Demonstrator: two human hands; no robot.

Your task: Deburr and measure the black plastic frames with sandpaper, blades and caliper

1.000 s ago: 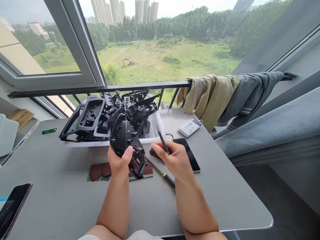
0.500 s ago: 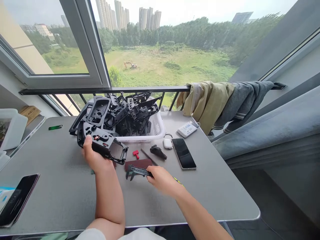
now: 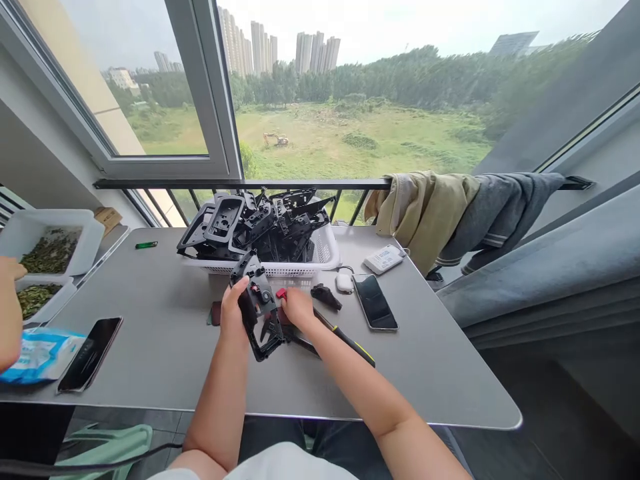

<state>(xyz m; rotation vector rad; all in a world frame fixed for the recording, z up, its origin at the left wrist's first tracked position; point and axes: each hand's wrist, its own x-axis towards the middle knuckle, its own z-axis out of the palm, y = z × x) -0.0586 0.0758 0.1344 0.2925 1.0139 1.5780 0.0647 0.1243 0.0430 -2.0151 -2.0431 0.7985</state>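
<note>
My left hand (image 3: 233,310) holds a black plastic trim frame (image 3: 260,327) upright, its fingers around the frame's left side. My right hand (image 3: 299,309) sits just right of that frame, over a small red plastic piece (image 3: 281,293); whether it grips the piece is hidden. Beneath them lie dark red sandpaper (image 3: 215,313) and a steel caliper (image 3: 300,340), partly covered. A screwdriver with a black and yellow handle (image 3: 350,341) rests by my right forearm.
A white basket (image 3: 320,257) heaped with black trim parts stands behind my hands. A black phone (image 3: 375,302), a white earbud case (image 3: 344,283) and a black plastic piece (image 3: 325,297) lie to the right. Another person's arm (image 3: 9,313) reaches beside leaf-filled trays (image 3: 50,250) at far left.
My left hand has turned the black frame upright and moved it right. My right hand has left the caliper and moved up to the red piece. The view has tilted higher.
</note>
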